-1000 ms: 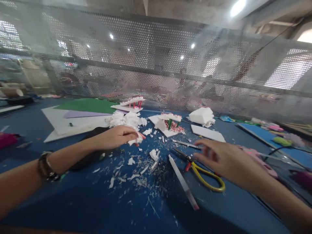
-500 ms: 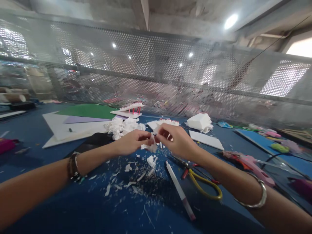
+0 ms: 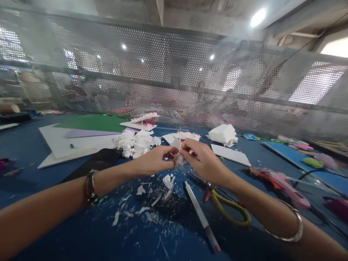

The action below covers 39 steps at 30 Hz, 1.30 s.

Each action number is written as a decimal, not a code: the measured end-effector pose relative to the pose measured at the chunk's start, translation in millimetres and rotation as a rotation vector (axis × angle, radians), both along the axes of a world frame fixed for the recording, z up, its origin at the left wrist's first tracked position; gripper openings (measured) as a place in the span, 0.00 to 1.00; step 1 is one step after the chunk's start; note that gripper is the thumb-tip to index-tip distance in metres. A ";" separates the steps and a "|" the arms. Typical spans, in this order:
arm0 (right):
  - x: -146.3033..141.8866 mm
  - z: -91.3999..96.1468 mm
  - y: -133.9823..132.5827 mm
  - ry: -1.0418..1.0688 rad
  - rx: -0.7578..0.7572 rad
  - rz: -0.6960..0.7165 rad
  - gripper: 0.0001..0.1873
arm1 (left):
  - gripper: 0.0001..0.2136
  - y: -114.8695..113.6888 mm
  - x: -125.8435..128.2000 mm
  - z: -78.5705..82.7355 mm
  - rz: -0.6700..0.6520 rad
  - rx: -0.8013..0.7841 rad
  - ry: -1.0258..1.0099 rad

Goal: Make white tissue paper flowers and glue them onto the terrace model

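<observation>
My left hand (image 3: 156, 160) and my right hand (image 3: 202, 159) meet above the middle of the blue table. Between their pinched fingertips is a small crumpled white scrap (image 3: 178, 159), paper-like and partly hidden by the fingers. Under the hands lie torn white bits (image 3: 168, 181) and fine shavings. A white pen (image 3: 201, 210) with a dark red end lies below my right hand. Scissors with yellow handles (image 3: 231, 210) rest beneath my right forearm. Just behind the hands is a white board piece (image 3: 170, 138) with a red-and-white row on it.
Crumpled white paper (image 3: 136, 142) is heaped left of the hands, near white, purple and green sheets (image 3: 89, 122). A small white model with red posts (image 3: 146, 121) stands behind. On the right are a white block (image 3: 222, 135), a white slab (image 3: 231, 155) and a pink glue gun (image 3: 285, 186).
Both hands have shifted slightly to the right, still pinching the white scrap. It shows less between the fingers now. The camera view has tilted a little.
</observation>
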State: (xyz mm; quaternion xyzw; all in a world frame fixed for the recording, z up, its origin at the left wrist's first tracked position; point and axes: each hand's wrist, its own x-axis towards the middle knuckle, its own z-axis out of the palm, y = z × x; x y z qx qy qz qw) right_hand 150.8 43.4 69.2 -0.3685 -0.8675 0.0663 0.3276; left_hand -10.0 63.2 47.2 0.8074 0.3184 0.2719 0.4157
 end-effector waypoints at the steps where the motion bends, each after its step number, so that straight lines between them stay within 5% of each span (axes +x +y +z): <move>1: 0.7 -0.5 -0.7 0.016 -0.009 -0.005 0.09 | 0.06 -0.3 1.2 0.0 0.004 -0.032 -0.018; 9: 5.1 -4.7 1.5 0.107 -0.047 -0.024 0.09 | 0.09 1.9 -1.6 7.1 0.105 -0.094 -0.156; 19: 7.4 -2.6 2.5 0.190 -0.057 -0.044 0.08 | 0.10 10.8 -13.4 13.2 0.052 -0.144 -0.149; 25: 1.5 -8.1 -3.5 0.143 -0.036 -0.018 0.07 | 0.18 0.0 -5.2 5.1 -0.041 -0.361 -0.275; 30: 0.1 -7.6 -8.7 0.151 -0.010 -0.036 0.07 | 0.06 -10.2 6.2 -6.4 0.008 -0.365 -0.359; 39: 3.1 -6.7 -3.7 0.208 -0.059 -0.064 0.09 | 0.09 -11.9 5.3 -4.1 0.096 -0.264 -0.370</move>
